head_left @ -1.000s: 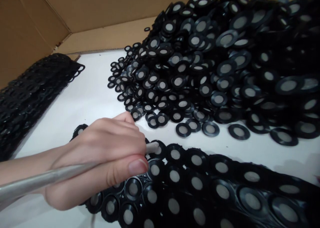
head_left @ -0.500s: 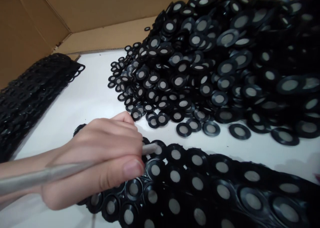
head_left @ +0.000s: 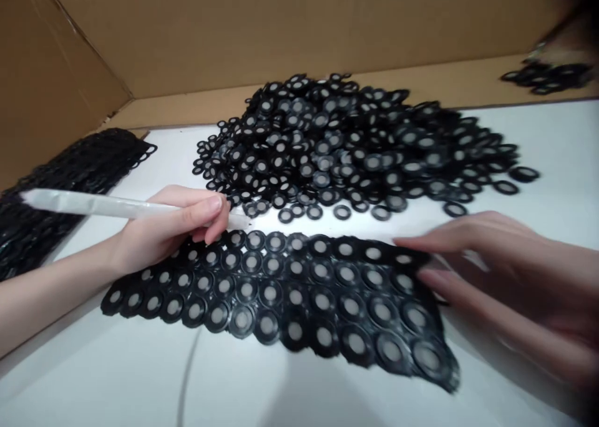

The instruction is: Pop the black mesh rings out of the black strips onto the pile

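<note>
A white pen-like stick (head_left: 98,203) lies across my left hand (head_left: 182,221), which is closed around it. Its narrow tip points right, just above the far edge of a black rubber sheet (head_left: 281,277). Rows of round rings with grey centres make up this sheet, and my left fingers are close to its far left part. At the sheet's right end is my right hand (head_left: 510,296), blurred, with thumb and forefinger pinching the far corner. Its other fingers are partly in shadow.
Behind the sheet rises a big heap of loose black rings (head_left: 322,146) with grey centres. A stack of black perforated sheets (head_left: 70,177) lies at the left. More black rings (head_left: 547,77) sit at the back right, near a cardboard wall (head_left: 304,34). The tabletop (head_left: 234,383) is white.
The view has shifted and shows more of the sheet. My left hand has lifted the stick's tip off a ring and tilted it. My right hand has come to the sheet's right corner.
</note>
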Demonstrator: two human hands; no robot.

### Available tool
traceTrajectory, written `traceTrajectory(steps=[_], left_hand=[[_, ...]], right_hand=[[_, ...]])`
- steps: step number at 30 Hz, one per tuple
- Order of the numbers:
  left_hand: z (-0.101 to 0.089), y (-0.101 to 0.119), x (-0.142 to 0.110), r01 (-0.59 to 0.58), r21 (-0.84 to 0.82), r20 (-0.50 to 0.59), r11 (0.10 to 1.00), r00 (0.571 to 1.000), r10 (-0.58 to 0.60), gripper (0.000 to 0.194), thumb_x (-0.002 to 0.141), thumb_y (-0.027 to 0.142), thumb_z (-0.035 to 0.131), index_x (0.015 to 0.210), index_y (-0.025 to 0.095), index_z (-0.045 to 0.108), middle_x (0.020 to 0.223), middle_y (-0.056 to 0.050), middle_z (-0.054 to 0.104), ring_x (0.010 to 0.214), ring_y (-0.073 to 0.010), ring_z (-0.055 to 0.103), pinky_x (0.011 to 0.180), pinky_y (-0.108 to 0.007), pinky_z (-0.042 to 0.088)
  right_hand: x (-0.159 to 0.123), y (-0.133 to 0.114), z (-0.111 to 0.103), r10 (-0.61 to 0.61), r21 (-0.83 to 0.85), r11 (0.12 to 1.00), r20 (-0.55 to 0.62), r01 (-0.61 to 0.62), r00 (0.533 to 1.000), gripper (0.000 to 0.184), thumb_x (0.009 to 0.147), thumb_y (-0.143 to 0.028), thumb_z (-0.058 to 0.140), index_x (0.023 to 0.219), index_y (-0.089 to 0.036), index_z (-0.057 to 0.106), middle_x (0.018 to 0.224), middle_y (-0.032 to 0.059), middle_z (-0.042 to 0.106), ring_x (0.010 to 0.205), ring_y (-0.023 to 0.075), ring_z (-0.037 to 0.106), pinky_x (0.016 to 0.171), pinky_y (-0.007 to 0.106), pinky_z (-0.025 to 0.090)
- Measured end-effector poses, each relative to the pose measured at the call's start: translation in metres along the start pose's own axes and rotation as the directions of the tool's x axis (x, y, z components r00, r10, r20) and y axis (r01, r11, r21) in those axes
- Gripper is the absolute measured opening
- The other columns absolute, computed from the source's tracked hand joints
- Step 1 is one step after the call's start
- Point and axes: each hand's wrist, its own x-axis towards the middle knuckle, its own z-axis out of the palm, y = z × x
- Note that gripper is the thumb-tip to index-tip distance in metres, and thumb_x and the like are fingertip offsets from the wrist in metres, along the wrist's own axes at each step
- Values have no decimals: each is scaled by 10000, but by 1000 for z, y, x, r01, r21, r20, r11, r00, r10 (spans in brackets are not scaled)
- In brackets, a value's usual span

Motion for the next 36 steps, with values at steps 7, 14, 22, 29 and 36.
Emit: traceTrajectory(steps=[7,14,22,29,36], left_hand=[[7,37,13,-197,214,-59,957,975,214,440,939,332,402,555,132,482,523,19,416,536,-80,353,502,-231,257],[63,68,49,-359,192,188,913,927,325,427,921,316,368,538,154,465,499,16,404,513,-99,378,501,-236,296],[81,61,69,-403,124,255,907,896,363,437,927,308,368,524,153,439,507,8,434,503,-99,394,507,-243,323],[80,62,69,-421,132,270,897,886,376,453,929,325,367,510,164,433,503,-7,450,499,-111,404,516,-266,335],[82,61,68,-455,126,291,882,867,406,454,935,320,362,512,168,428,503,-3,436,494,-110,402,527,-265,351]], right_hand=[[17,-19,-5,-140,46,989,-8,141,990,136,886,-305,525,944,-239,628,888,50,651,836,204,563,698,328,433],[20,-20,-5,-120,5,993,-21,120,993,44,839,-179,585,841,-219,603,860,26,638,842,188,518,742,322,389],[19,-21,-4,-93,88,992,-16,94,996,82,821,-133,599,793,-199,559,835,-6,621,837,161,502,775,305,346],[19,-21,-3,-82,139,987,-17,84,996,105,826,-134,574,764,-205,527,805,-3,624,830,169,508,747,306,339],[20,-25,-3,-76,147,986,-32,80,997,107,803,-150,590,731,-199,527,758,1,621,799,170,521,735,308,349]])
